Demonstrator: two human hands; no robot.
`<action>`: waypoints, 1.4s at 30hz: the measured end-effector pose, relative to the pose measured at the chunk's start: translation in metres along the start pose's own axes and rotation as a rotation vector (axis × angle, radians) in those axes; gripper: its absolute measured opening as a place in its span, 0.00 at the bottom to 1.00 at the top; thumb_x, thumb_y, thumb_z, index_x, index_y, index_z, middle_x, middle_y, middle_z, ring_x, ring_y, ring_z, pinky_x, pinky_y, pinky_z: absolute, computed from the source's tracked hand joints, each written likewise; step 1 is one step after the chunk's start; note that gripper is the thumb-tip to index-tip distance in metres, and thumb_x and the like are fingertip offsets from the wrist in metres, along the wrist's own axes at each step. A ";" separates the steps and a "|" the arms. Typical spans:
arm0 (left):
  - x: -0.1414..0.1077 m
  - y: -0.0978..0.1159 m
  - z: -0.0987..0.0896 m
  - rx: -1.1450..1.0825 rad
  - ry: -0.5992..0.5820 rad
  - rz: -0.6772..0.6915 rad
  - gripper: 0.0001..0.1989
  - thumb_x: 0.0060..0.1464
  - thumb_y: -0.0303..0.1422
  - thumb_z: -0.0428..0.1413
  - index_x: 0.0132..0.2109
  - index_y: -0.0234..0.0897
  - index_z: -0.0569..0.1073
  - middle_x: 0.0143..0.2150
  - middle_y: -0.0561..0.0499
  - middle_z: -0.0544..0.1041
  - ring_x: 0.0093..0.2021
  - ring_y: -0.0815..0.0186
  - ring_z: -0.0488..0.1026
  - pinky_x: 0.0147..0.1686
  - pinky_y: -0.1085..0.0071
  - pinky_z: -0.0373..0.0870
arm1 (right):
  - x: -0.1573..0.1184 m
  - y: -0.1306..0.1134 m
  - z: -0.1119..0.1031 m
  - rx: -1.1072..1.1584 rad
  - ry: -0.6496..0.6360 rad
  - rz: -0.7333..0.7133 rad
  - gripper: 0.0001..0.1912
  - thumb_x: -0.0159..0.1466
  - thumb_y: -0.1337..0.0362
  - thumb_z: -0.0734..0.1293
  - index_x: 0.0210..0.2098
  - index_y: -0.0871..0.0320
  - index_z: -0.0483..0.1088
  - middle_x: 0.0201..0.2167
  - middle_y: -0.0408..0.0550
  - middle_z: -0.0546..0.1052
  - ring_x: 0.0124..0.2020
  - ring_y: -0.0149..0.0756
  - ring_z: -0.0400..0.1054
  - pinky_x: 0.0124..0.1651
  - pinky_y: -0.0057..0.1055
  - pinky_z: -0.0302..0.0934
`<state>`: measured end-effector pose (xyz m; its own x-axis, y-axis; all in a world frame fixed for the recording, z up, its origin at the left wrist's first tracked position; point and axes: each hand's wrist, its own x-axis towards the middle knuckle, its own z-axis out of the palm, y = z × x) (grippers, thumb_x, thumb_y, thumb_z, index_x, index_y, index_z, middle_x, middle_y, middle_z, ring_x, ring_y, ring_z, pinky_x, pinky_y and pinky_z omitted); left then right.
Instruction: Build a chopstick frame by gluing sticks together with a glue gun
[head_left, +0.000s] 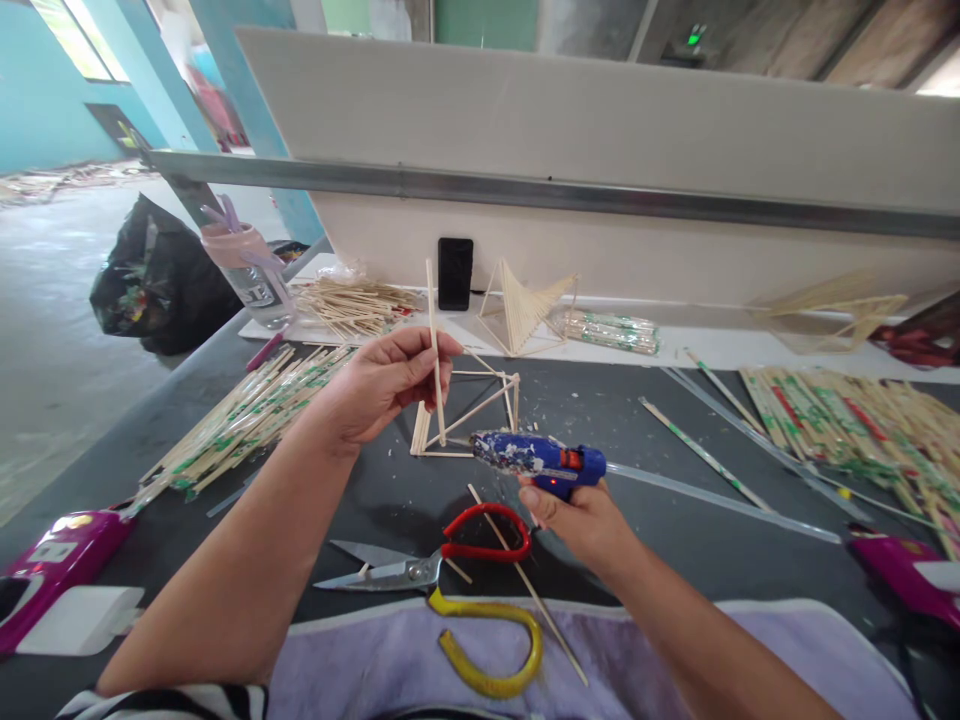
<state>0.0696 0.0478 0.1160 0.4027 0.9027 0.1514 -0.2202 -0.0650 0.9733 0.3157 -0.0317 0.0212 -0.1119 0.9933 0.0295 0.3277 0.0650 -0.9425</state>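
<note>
Between the fingertips of my left hand [405, 375] a thin wooden stick [433, 310] stands almost upright, its lower end close to the nozzle of a glue gun. My right hand [574, 515] grips that blue glue gun [536, 455], which is smeared with dried glue and shows a small red light. A long clear glue stick [720, 494] trails from its back. Behind both hands a small frame of sticks [480, 413] rests on the dark table, partly hidden by my left hand. Open scissors [416, 573] with red and yellow handles lie in front.
Wrapped chopsticks lie in piles at left [247, 425] and right [832, 420]. Along the back are loose sticks [352, 303], a phone [455, 273], a finished-looking stick model [529, 305] and a wrapped bundle [611, 331]. A bottle [251, 275] stands at the left edge.
</note>
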 end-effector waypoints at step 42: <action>-0.004 0.006 0.023 0.380 -0.482 -0.384 0.10 0.58 0.35 0.51 0.42 0.34 0.73 0.26 0.54 0.69 0.25 0.73 0.66 0.26 0.78 0.66 | 0.023 -0.014 -0.027 0.223 0.361 -0.047 0.19 0.53 0.48 0.71 0.29 0.60 0.72 0.17 0.42 0.69 0.18 0.30 0.62 0.25 0.30 0.59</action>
<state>0.0871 0.0343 0.1252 0.7562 0.6089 -0.2395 0.3043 -0.0032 0.9526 0.3339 -0.0070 0.0440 0.2264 0.9622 0.1514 0.1143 0.1281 -0.9851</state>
